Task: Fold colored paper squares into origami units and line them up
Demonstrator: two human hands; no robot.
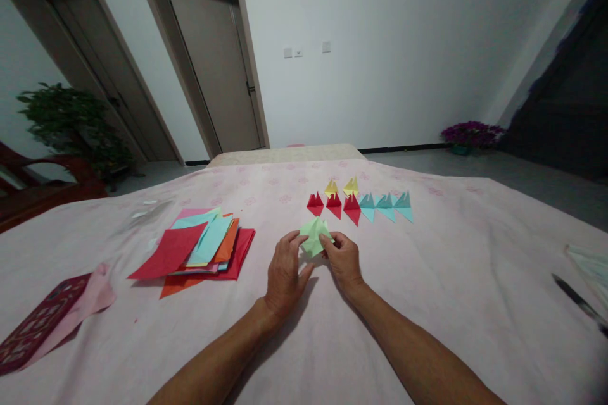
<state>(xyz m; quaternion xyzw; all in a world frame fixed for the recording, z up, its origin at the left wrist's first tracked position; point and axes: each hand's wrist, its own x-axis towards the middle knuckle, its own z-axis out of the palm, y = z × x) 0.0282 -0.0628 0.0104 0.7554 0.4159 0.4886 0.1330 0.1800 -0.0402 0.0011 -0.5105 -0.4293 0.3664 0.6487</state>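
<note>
A light green folded paper (314,237) is held between my two hands near the middle of the table. My left hand (286,272) touches its left edge with the fingertips, the thumb apart below. On the right side, my right hand (344,259) pinches the paper between thumb and fingers. Just beyond stand small folded paper figures in rows: red ones (334,204), light blue ones (386,205) and two yellow ones (351,187) behind. A pile of coloured sheets, with a red sheet (171,252) on top, lies to the left of my left hand.
A dark red patterned object (42,319) lies at the left on pink cloth or paper (90,300). Clear plastic (147,212) is behind the pile. At the far right are a dark pen-like object (577,297) and a pale item (589,266). A pink-white cloth (427,329) covers the table.
</note>
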